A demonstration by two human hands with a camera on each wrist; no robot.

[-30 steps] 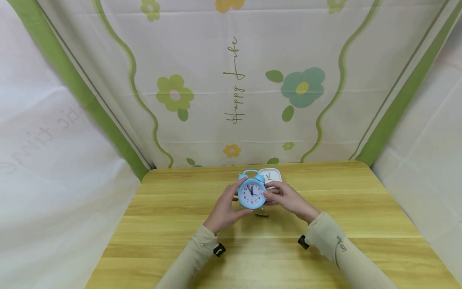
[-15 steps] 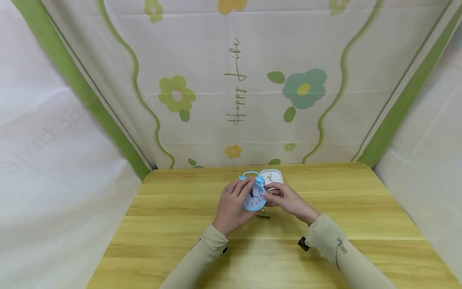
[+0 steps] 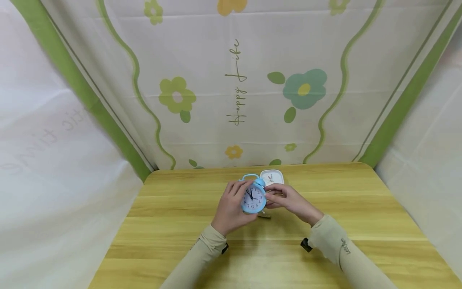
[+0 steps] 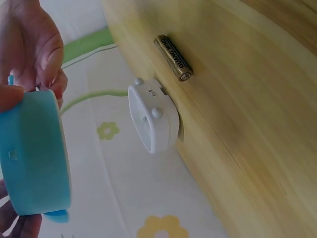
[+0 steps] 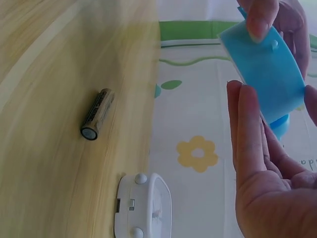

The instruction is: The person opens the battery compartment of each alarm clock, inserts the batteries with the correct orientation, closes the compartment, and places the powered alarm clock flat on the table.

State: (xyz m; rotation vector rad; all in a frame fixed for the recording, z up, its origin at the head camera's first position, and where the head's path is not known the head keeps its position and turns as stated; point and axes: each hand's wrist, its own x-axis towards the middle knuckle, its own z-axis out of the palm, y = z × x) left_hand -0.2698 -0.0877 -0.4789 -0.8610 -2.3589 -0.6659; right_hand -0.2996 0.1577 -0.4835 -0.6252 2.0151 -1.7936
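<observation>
A light blue twin-bell alarm clock [image 3: 254,198] is held above the table with its face toward the head camera. My left hand [image 3: 232,208] grips its left side, fingers over the upper edge and thumb below, hiding part of the dial and the left bell. At the opposite side, my right hand [image 3: 290,202] holds the clock with the thumb at the rim and the fingers behind. The right wrist view shows the straight right fingers [image 5: 250,134] along the back of the blue case [image 5: 270,69]. Below the clock lies a gold-and-black battery [image 4: 173,57] on the tabletop.
A small white square clock [image 3: 272,177] stands upright behind the hands, near the table's back edge. The wooden table [image 3: 173,208] meets a flower-patterned cloth [image 3: 202,60] at the rear, with cloth walls on both sides.
My left hand has shifted right and turned, its fingers moving from the clock's side to over its upper left. The clock has sunk slightly. My right hand keeps its hold.
</observation>
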